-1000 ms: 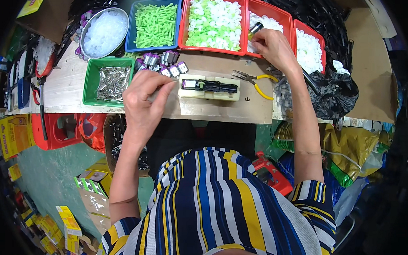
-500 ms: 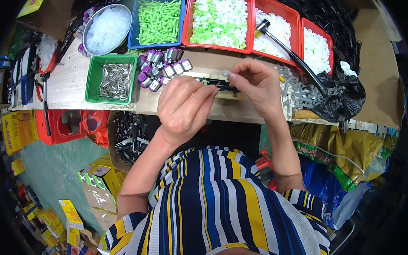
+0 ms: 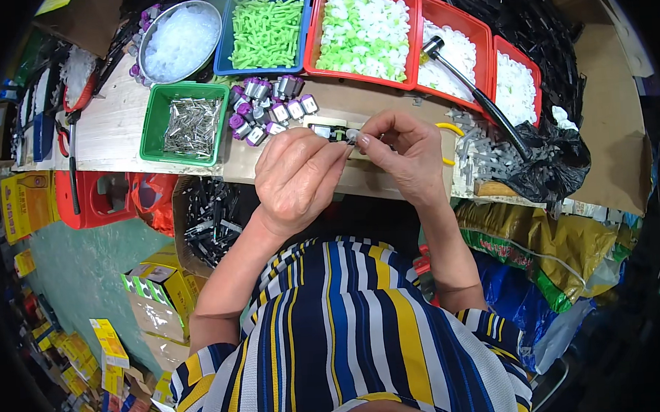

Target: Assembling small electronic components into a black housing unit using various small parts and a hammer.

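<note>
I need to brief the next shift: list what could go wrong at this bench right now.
1. The left hand and right hand pinch a tiny part at the bench's front edge; if it slips, it probably falls to the cluttered floor.
2. The purple-capped parts lie loose beside the left hand; a sweep of the wrist could scatter them.

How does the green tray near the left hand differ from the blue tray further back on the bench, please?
The green tray holds grey metal pieces lying in a loose heap, while the blue tray holds bright green plastic pieces. The green tray sits nearer the bench's front edge, left of the left hand; the blue tray sits behind it, between a round metal bowl and a red tray. Both are open rectangular plastic trays of small parts.
</note>
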`<state>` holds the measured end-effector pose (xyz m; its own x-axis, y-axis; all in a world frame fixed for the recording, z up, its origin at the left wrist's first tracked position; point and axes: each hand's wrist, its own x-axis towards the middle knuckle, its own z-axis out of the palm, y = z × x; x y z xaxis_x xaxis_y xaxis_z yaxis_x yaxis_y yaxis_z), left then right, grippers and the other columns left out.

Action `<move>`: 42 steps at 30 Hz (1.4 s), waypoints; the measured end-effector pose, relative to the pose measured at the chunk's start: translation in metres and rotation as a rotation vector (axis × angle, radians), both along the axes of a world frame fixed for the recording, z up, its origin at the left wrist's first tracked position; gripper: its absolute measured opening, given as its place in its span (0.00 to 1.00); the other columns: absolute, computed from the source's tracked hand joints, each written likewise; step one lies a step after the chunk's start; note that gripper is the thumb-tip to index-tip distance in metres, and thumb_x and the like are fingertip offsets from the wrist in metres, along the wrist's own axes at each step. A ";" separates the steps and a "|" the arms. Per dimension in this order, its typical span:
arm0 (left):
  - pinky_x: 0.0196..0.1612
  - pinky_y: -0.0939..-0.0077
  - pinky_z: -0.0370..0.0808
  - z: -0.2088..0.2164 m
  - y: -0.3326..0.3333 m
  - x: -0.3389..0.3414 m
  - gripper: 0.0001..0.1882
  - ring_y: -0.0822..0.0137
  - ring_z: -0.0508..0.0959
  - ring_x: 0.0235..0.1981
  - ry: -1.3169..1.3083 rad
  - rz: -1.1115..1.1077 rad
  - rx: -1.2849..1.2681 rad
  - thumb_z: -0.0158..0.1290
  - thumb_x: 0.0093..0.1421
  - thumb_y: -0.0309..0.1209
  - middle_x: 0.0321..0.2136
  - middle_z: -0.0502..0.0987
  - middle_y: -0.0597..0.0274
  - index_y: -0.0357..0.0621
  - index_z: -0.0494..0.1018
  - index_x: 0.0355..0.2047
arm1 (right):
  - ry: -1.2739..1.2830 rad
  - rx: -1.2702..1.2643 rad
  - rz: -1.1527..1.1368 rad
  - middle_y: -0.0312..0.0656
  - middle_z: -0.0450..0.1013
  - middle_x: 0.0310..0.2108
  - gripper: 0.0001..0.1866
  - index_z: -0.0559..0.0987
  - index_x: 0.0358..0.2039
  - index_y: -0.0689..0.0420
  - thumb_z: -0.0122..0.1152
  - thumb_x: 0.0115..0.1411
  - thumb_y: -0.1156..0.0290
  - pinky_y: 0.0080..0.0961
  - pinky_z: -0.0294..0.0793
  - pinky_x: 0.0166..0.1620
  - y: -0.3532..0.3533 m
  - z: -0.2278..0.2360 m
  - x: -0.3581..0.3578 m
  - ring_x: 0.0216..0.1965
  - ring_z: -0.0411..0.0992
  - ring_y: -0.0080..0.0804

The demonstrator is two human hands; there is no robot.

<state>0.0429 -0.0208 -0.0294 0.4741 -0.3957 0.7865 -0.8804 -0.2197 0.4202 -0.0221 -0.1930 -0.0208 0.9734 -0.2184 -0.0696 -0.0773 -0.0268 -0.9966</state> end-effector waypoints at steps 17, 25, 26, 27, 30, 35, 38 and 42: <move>0.33 0.78 0.71 -0.001 -0.001 0.003 0.06 0.69 0.75 0.30 0.725 -0.189 -0.154 0.63 0.53 0.19 0.29 0.77 0.60 0.34 0.79 0.31 | -0.078 0.266 -0.087 0.38 0.77 0.34 0.07 0.80 0.39 0.66 0.63 0.63 0.76 0.18 0.75 0.40 0.001 0.001 -0.007 0.34 0.75 0.21; 0.30 0.88 0.65 -0.013 0.000 0.007 0.03 0.82 0.71 0.27 1.295 -0.459 -0.326 0.62 0.59 0.22 0.30 0.76 0.68 0.34 0.79 0.33 | -0.029 0.233 0.073 0.40 0.77 0.37 0.07 0.79 0.41 0.67 0.62 0.63 0.77 0.18 0.77 0.43 0.000 0.002 -0.007 0.35 0.75 0.22; 0.30 0.88 0.65 -0.012 0.000 0.007 0.03 0.82 0.71 0.27 1.295 -0.458 -0.328 0.62 0.59 0.22 0.30 0.76 0.68 0.34 0.79 0.33 | -0.021 0.245 0.089 0.40 0.76 0.36 0.07 0.79 0.40 0.67 0.62 0.63 0.78 0.18 0.77 0.43 -0.001 0.001 -0.008 0.36 0.75 0.22; 0.31 0.88 0.67 -0.011 0.001 0.008 0.04 0.82 0.72 0.28 1.312 -0.484 -0.315 0.61 0.59 0.22 0.30 0.76 0.68 0.34 0.79 0.33 | -0.020 0.244 0.090 0.40 0.76 0.36 0.07 0.79 0.40 0.67 0.62 0.63 0.78 0.18 0.77 0.43 -0.002 0.001 -0.008 0.36 0.75 0.22; 0.33 0.88 0.69 -0.011 0.003 0.012 0.04 0.82 0.74 0.31 1.335 -0.537 -0.283 0.61 0.59 0.22 0.31 0.77 0.67 0.34 0.80 0.35 | -0.048 0.148 0.143 0.38 0.75 0.34 0.06 0.79 0.38 0.66 0.63 0.63 0.78 0.19 0.76 0.42 -0.006 -0.001 -0.009 0.36 0.75 0.22; 0.38 0.83 0.72 -0.003 0.006 0.013 0.12 0.76 0.76 0.34 1.293 -0.373 -0.162 0.64 0.56 0.24 0.32 0.77 0.65 0.33 0.79 0.41 | -0.245 -0.446 0.058 0.40 0.75 0.29 0.06 0.79 0.34 0.63 0.66 0.56 0.80 0.24 0.72 0.35 0.000 0.007 -0.008 0.32 0.75 0.28; 0.37 0.79 0.73 -0.004 0.005 0.013 0.17 0.72 0.77 0.34 0.811 -0.277 0.024 0.67 0.51 0.25 0.32 0.78 0.63 0.35 0.80 0.42 | -0.387 -0.556 -0.003 0.41 0.75 0.28 0.07 0.80 0.33 0.63 0.66 0.52 0.82 0.26 0.71 0.33 0.003 -0.008 -0.008 0.30 0.75 0.32; 0.36 0.75 0.74 -0.009 0.003 0.010 0.19 0.67 0.79 0.34 0.647 -0.240 0.068 0.69 0.47 0.26 0.31 0.80 0.59 0.37 0.81 0.41 | -0.449 -0.616 -0.043 0.42 0.75 0.28 0.07 0.80 0.32 0.62 0.67 0.51 0.82 0.25 0.71 0.32 0.005 -0.008 -0.010 0.28 0.75 0.34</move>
<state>0.0525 -0.0177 -0.0388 0.7324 -0.5869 0.3452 -0.4853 -0.0942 0.8693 -0.0316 -0.1876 -0.0290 0.8693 -0.1275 0.4776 0.3185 -0.5944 -0.7384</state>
